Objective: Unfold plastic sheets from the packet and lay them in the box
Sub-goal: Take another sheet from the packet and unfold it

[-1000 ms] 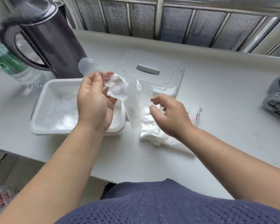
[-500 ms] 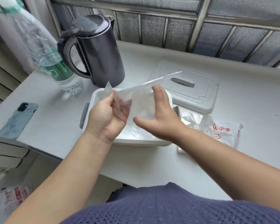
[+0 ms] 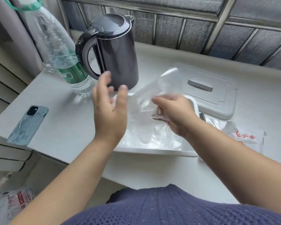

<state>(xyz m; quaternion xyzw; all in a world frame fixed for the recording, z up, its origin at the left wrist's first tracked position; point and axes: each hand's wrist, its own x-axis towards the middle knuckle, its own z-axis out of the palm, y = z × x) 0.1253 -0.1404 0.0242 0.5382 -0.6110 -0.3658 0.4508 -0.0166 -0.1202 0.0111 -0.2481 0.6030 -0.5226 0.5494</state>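
One wide-angle camera sat on the person's head, facing forward and steeply down, close over the table (image 3: 68,120). It took in the box (image 3: 152,152) at centre, a kettle (image 3: 118,51) farther left, and the window grille (image 3: 169,33) along the far edge.

The person wears a navy-blue knitted top (image 3: 169,208) with an open, mesh-like weave of small holes. The 2 forearms (image 3: 75,172) are bare, as are the left hand (image 3: 109,111) and right hand (image 3: 175,114).
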